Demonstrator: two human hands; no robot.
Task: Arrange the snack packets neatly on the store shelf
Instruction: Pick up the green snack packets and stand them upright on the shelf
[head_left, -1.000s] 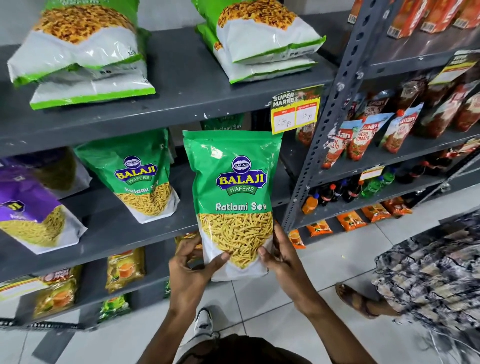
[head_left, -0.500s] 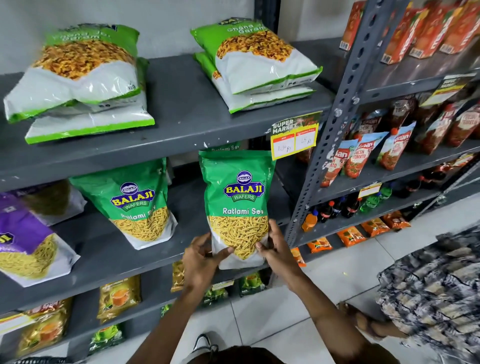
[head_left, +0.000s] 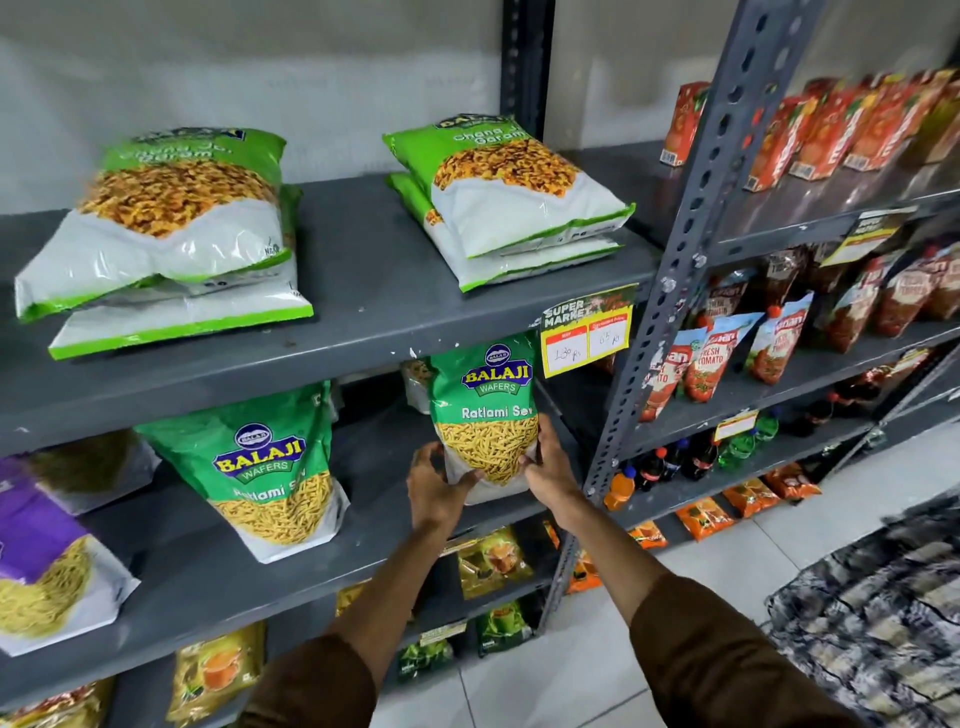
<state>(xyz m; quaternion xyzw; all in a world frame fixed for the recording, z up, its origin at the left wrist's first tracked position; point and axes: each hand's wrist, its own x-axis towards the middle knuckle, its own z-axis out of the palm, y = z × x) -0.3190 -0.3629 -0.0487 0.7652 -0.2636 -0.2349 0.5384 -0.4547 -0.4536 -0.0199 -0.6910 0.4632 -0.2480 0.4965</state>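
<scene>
Both hands grip the green snack packet (head_left: 483, 415) at its lower corners, the left hand (head_left: 435, 491) on one side and the right hand (head_left: 549, 470) on the other. The packet stands upright on the middle shelf (head_left: 374, 525), long axis vertical, top tucked under the upper shelf (head_left: 363, 291), printed front facing outward. A matching packet (head_left: 265, 467) leans back to its left.

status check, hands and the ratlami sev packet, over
Left hand and right hand both grip the Ratlami Sev packet at its base. Packet upright on the middle shelf. Price tag hangs beside its top; nothing blocking.
</scene>
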